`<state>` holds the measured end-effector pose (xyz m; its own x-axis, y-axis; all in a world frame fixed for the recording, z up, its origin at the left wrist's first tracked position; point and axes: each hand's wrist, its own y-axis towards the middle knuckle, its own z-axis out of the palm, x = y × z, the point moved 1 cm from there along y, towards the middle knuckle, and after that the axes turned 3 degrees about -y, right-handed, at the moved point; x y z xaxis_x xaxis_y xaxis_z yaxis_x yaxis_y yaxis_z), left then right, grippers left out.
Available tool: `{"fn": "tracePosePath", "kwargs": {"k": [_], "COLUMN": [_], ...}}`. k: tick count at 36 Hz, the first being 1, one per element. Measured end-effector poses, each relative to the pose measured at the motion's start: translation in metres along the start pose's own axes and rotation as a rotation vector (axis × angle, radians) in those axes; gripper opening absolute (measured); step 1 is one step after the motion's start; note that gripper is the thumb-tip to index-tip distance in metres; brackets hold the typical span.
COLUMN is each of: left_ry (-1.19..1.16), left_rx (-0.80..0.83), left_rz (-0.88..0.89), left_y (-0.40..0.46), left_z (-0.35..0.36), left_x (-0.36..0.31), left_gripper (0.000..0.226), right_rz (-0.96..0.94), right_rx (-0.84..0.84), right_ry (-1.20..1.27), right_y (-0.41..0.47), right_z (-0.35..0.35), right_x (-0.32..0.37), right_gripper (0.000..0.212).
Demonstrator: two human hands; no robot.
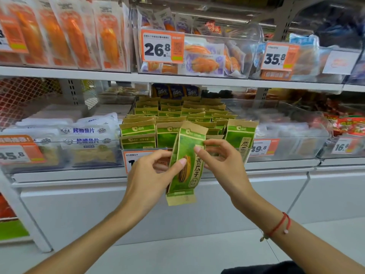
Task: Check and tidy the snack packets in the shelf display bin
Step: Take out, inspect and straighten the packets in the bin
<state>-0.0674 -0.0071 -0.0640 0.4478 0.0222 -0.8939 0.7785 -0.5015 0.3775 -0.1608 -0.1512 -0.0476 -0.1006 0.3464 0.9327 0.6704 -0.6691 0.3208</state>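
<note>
From where I watch, the display bin (177,150) sits at centre on the lower shelf, its green sunflower-seed packets (167,115) standing in upright rows so their faces read outward. One pulled packet (185,165) hangs just below it at six o'clock, turned face-up, I judge for inspection. My left hand (150,175) grips its nine o'clock edge, thumb on the front; my right hand (221,161) pinches the three o'clock edge, steadying it.
</note>
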Motion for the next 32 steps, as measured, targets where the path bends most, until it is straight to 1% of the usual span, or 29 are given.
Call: {"fn": "tracePosePath", "kwargs": {"k": [5, 7, 9, 11, 12, 15, 17, 19, 24, 28, 32], "left_ry": [0.016, 0.061, 0.114, 0.137, 0.151, 0.191, 0.184, 0.132, -0.059, -0.118, -0.133], "left_rx": [-0.008, 0.005, 0.021, 0.034, 0.036, 0.032, 0.038, 0.079, 0.192, 0.205, 0.214], "left_rz": [0.05, 0.062, 0.084, 0.107, 0.123, 0.154, 0.157, 0.148, 0.05, -0.031, -0.053], "left_y": [-0.001, -0.002, -0.004, -0.006, -0.007, -0.01, -0.01, -0.011, -0.009, -0.006, -0.007], "left_z": [0.003, 0.004, 0.005, 0.005, 0.005, 0.003, 0.002, 0.001, 0.001, -0.003, -0.004], "left_x": [-0.005, -0.004, -0.002, -0.002, -0.002, -0.003, -0.004, -0.005, -0.003, 0.0, 0.0], "left_gripper": [0.035, 0.031, 0.025, 0.022, 0.019, 0.017, 0.022, 0.03, 0.025, 0.018, 0.016], "right_rz": [0.024, 0.037, 0.078, 0.123, 0.14, 0.163, 0.159, 0.17, 0.191, 0.207, 0.221], "right_rx": [0.101, 0.098, 0.095, 0.139, 0.176, 0.262, 0.262, 0.269, 0.327, 0.338, 0.357], "right_ry": [-0.129, -0.139, -0.104, -0.055, -0.045, -0.067, -0.07, -0.022, 0.089, 0.09, 0.106], "right_y": [-0.002, 0.0, 0.004, 0.006, 0.006, 0.001, 0.0, 0.0, 0.002, 0.004, 0.005], "right_z": [0.006, 0.004, 0.001, -0.001, -0.002, 0.001, 0.002, 0.002, -0.001, -0.002, -0.002], "right_x": [-0.001, -0.002, -0.005, -0.008, -0.008, -0.007, -0.007, -0.006, -0.004, -0.007, -0.009], "right_gripper": [0.048, 0.047, 0.041, 0.04, 0.044, 0.065, 0.068, 0.063, 0.043, 0.034, 0.031]}}
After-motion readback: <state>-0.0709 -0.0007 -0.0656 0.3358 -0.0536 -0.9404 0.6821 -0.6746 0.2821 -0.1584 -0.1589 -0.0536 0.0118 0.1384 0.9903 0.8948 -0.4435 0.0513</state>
